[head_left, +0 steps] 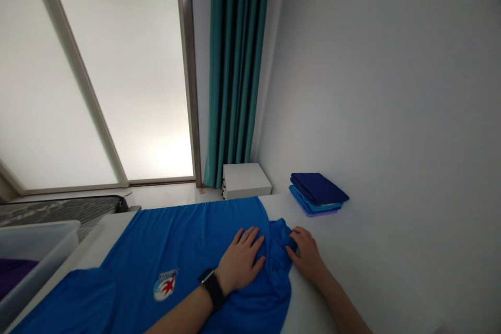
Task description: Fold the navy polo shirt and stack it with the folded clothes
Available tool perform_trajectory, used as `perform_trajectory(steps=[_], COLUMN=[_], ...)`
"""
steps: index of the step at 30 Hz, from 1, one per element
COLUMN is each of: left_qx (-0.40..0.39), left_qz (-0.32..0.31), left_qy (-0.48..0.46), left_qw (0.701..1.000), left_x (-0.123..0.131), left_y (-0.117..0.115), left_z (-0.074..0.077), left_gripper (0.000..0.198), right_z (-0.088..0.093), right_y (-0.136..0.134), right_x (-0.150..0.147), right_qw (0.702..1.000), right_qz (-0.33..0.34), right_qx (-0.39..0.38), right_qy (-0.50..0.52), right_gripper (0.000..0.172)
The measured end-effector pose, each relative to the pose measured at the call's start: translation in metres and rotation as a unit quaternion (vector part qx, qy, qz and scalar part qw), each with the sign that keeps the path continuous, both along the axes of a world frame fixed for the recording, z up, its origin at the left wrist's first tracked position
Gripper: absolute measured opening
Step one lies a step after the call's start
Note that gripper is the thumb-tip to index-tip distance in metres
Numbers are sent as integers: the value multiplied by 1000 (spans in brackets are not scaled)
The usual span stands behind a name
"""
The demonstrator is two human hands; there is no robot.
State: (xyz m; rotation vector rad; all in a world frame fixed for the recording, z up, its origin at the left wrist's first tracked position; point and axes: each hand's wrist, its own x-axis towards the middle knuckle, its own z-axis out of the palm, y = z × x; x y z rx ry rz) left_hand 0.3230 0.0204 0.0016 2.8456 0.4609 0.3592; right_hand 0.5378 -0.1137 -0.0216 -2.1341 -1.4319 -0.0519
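A blue T-shirt (188, 250) lies spread over the white table, with a red and white printed logo on its chest area. Flat on the shirt, fingers spread, rests my left hand (240, 261), a black watch on its wrist. My right hand (307, 253) is at the shirt's right edge, its thumb and fingers curled onto a bunched part of the cloth. The near end of the shirt runs out of view at the bottom.
Beyond my right hand, a stack of folded clothes (319, 190) in blues sits by the wall. At left stands a translucent plastic bin (58, 237) with purple cloth inside. A white cabinet (246, 177) and a teal curtain (238, 62) are behind the table.
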Motion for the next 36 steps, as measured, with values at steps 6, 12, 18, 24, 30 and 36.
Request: perform_trajectory(steps=[6,12,18,24,30,36], left_qx=[7,11,6,-34,-33,-35], left_qz=[-1,-12,-57,-80,-123,-158], left_qy=[5,4,-7,9,19,34], left_qw=[1000,1000,998,996,992,986], left_x=[0,-2,-2,-3,-6,-11], left_y=[0,2,-18,-45,-43,-42], left_z=[-3,0,8,3,6,11], left_gripper=[51,54,60,74,78,91], right_z=[5,14,12,0,1,11], right_y=[-2,-9,-2,-3,-2,10], right_x=[3,22,18,7,2,16], right_qw=[975,963,973,976,980,977], right_qz=[-91,-132,-113,-217,-194,-103], right_qx=[101,135,135,-24,-51,94], right_qy=[173,193,147,5,-13,164], right_gripper=[32,35,42,37,28,18])
